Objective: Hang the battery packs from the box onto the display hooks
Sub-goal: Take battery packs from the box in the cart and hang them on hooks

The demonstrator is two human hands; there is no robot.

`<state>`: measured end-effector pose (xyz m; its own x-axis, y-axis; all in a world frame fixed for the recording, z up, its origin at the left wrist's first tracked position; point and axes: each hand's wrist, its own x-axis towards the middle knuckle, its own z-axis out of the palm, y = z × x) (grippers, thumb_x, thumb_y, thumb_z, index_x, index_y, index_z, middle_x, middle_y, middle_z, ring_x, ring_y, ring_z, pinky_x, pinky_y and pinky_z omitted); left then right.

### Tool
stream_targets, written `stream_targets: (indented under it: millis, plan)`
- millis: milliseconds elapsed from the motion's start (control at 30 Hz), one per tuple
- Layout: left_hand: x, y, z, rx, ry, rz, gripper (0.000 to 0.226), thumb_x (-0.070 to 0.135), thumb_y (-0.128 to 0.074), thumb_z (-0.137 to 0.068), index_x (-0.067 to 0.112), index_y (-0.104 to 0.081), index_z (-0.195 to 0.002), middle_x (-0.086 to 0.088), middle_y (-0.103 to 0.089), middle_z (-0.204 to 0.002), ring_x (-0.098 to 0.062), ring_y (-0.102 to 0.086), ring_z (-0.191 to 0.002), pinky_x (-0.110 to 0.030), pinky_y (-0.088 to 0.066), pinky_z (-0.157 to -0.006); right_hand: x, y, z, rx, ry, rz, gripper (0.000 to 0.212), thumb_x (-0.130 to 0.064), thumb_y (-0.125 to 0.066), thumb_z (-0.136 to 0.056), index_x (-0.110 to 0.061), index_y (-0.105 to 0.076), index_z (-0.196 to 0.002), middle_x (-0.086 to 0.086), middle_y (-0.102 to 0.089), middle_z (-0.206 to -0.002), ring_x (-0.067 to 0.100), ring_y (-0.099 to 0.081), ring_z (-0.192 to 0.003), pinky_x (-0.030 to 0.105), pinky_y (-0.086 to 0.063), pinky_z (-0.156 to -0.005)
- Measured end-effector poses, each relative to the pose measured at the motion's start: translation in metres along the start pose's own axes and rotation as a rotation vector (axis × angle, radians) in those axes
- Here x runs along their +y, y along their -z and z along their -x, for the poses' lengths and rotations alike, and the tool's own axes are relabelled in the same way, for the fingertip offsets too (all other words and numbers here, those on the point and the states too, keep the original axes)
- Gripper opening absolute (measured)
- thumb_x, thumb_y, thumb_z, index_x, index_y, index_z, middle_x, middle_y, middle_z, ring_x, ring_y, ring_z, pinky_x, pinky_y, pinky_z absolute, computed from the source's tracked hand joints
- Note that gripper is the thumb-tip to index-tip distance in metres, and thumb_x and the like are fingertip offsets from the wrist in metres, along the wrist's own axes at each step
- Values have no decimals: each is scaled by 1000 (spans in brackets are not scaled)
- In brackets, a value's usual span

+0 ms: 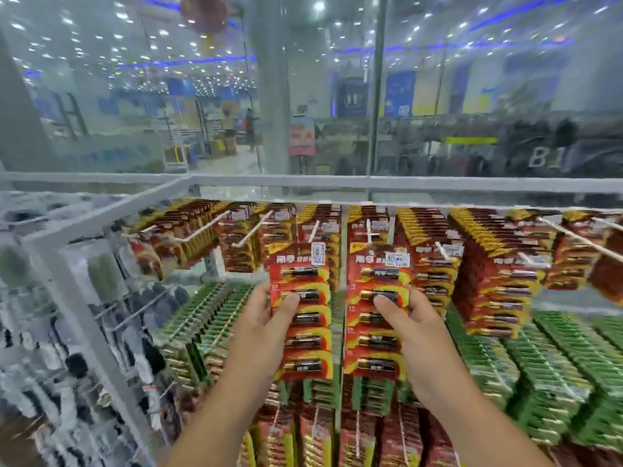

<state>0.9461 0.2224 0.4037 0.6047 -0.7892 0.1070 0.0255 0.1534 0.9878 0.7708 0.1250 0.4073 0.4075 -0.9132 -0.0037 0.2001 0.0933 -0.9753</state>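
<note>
Red-and-yellow cardboard battery strips fill my view — I see the left hand [266,318] gripping one tall red strip of black batteries [301,311], thumb pressed across its front. The right hand [409,326] holds a second matching red strip [377,308] the same way. Both strips sit upright, side by side, just below the white metal display hooks [313,230] — in front of packs already hanging. Green packs [539,358] hang on the row below.
</note>
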Motion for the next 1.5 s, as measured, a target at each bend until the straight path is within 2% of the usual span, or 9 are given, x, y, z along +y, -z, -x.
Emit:
stream_targets:
  millis: [200,567,733,833,967,1133,1200,1300,1500]
  plan:
    - [-7,10,-38,-125,46,57,18,43,-61,-99,59,-54,-104,31,-74,-100,6,-73,-90,-24,-60,-74,8,-20,-10,130,19,-15,86,-44,-70,-92,-33,-24,-164,-14,-33,-165,16,-38,-148,46,-31,-118]
    - [-21,-3,-53,-82,113,80,18,40,-64,-96,35,-64,-113,8,-80,-99,-15,-79,-88,-46,-62,-81,18,-14,-24,166,-16,96,87,-57,-73,-84,-37,-35,-160,-20,-38,-162,15,-35,-151,51,-32,-124]
    - [-22,-8,-69,-82,107,54,19,37,-64,-96,35,-64,-115,13,-80,-97,-11,-78,-84,-40,-62,-73,25,-13,-44,143,-21,112,38,-47,-68,-93,-44,-57,-129,-39,-60,-118,-11,-59,-110,17,-50,-87]
    - [-27,-9,-82,-61,87,16,24,42,-67,-94,38,-64,-117,12,-80,-100,-13,-79,-89,-47,-64,-81,28,-16,-57,192,19,174,70,-56,-60,-94,-36,-38,-157,-31,-45,-141,5,-46,-140,34,-40,-115]
    - [-33,-15,-102,-37,58,-65,12,43,-66,-97,49,-64,-107,24,-77,-100,-7,-76,-95,-45,-63,-87,40,-21,-84,253,37,224,82,-70,-57,-89,-35,-36,-159,-17,-43,-159,16,-43,-147,44,-38,-120]
    - [-35,-23,-130,-18,-2,-130,14,40,-66,-100,47,-56,-107,27,-68,-102,4,-66,-100,-28,-54,-88,49,-20,-125,366,71,195,28,-47,-65,-100,-31,-61,-123,-18,-65,-119,7,-62,-109,38,-50,-99]
    - [-34,-27,-138,-14,-25,-139,20,35,-65,-101,44,-50,-109,31,-56,-103,14,-54,-94,-21,-46,-82,52,-24,-137,416,68,188,32,-42,-65,-102,-28,-63,-130,-8,-71,-115,19,-66,-108,45,-55,-97]
    - [-44,-32,-149,21,-51,-196,29,35,-68,-100,37,-50,-122,16,-62,-126,-7,-60,-117,-33,-49,-100,55,-29,-154,468,90,157,32,-42,-65,-102,-27,-64,-130,-10,-70,-118,14,-65,-112,32,-53,-87]
    - [-54,-31,-159,96,-59,-265,34,39,-71,-96,36,-53,-125,8,-57,-125,-10,-58,-104,-29,-44,-84,55,-35,-168,503,82,176,35,-47,-65,-100,-29,-57,-130,-9,-64,-122,15,-60,-110,36,-50,-86]
